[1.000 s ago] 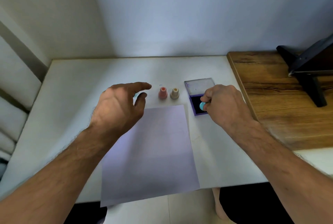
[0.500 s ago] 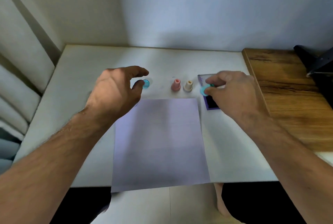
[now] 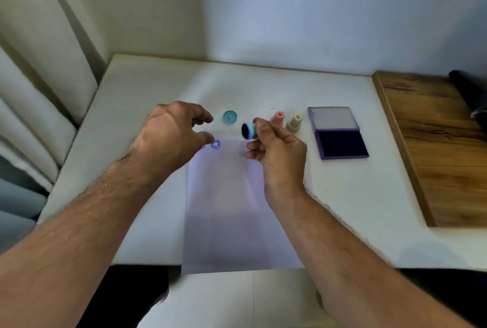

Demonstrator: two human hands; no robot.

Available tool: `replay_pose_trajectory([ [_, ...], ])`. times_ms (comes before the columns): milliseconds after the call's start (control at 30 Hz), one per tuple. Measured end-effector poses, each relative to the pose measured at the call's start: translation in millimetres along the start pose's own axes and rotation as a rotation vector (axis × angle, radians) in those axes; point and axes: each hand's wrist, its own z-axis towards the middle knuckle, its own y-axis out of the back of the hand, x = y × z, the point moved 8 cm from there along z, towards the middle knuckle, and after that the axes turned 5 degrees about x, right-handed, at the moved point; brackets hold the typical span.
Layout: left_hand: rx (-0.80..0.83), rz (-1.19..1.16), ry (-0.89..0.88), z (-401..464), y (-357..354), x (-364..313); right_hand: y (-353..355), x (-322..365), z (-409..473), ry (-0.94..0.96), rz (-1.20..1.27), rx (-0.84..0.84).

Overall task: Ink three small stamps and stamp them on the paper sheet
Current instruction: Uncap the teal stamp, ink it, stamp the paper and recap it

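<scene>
On white table (image 3: 147, 106), near its front edge: paper sheet (image 3: 237, 222), long axis running away from the body, far end bearing one round blue print (image 3: 215, 145) and perhaps a second, half hidden under the left thumb. Right of sheet, well apart: ink pad (image 3: 341, 143), lid folded back. Beyond the sheet's far edge: pink stamp (image 3: 278, 117) and cream stamp (image 3: 295, 122) upright, just beside each other; teal cap (image 3: 229, 117) lying alone farther left. Above the sheet's far end: right hand (image 3: 276, 153), fingers curled, pinching teal stamp (image 3: 249, 131) tipped sideways, inked face turned left toward left hand (image 3: 168, 135). Left hand nearer the cap, fingers loosely bent and spread, holding nothing. Probably next: cap back on, so cap just beyond left fingertips.
</scene>
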Motion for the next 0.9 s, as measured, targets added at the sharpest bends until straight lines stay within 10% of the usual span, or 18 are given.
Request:
replay_pose_trajectory([
  [900, 0.105, 0.043, -0.093, 5.7, -19.1, 22.2, -27.4, -11.6, -22.3, 0.457, -0.541, -0.077],
])
